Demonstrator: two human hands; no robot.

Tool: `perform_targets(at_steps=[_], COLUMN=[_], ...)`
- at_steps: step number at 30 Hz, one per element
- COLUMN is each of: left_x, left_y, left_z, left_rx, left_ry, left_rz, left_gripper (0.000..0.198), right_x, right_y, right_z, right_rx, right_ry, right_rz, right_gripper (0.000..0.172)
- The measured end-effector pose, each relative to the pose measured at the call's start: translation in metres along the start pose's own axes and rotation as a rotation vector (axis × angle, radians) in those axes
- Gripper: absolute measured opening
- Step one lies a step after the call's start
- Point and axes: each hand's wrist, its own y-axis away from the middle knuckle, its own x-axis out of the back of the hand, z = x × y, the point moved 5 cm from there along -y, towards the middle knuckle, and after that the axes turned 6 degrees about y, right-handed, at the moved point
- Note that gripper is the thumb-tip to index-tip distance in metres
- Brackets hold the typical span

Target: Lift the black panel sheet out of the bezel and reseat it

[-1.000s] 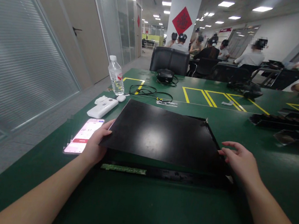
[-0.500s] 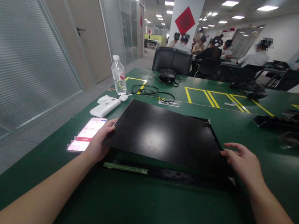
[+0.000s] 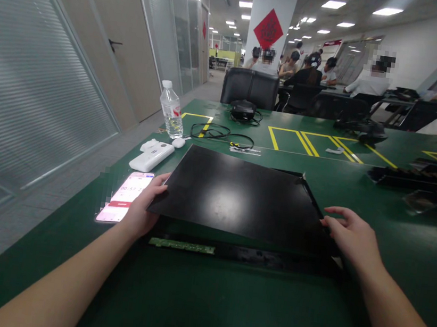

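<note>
A large glossy black screen panel (image 3: pixel 215 184) is tilted over a black frame (image 3: pixel 270 259), its left side raised off it. My left hand (image 3: pixel 145 207) grips the panel's left edge, thumb on top and fingers hidden underneath. At the other side, my right hand (image 3: pixel 348 231) is closed, with thumb and forefinger pinched at the right rail of the frame, close by the panel's edge. A narrow green circuit board (image 3: pixel 181 245) lies along the frame's front strip. Most of the frame's inside is hidden beneath the panel.
Left of the panel lie a lit phone (image 3: pixel 125 197) and a white power bank (image 3: pixel 152 156). Behind them stands a water bottle (image 3: pixel 171 112). A black cable (image 3: pixel 222 133) lies beyond the panel. Dark metal-like parts (image 3: pixel 421 182) rest at the right; people sit farther back.
Both hands keep their hold, and the panel stays at nearly the same tilt. The whole view has shifted slightly.
</note>
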Motion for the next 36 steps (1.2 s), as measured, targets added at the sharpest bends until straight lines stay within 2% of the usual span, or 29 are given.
perform_targets(at_steps=[22,31,36], left_x=[-0.0030,-0.0020,-0.0015], left_y=[0.0012,0.0027,0.0011], left_z=[0.0011,0.0005,-0.0010], left_rx=[0.016,0.037,0.033], left_ry=[-0.027,-0.012,-0.018], left_rz=[-0.001,0.014,-0.015], left_gripper=[0.047,0.052,0.053], right_x=[-0.0001,-0.0006,-0.0008], right_y=[0.0036,0.0016,-0.0003], right_z=[-0.0029,-0.0021,-0.0017], right_rx=[-0.017,0.047,0.096], right_ry=[0.036,0.096,0.130], right_rz=[-0.030,-0.037,-0.038], right_gripper=[0.035,0.031,0.031])
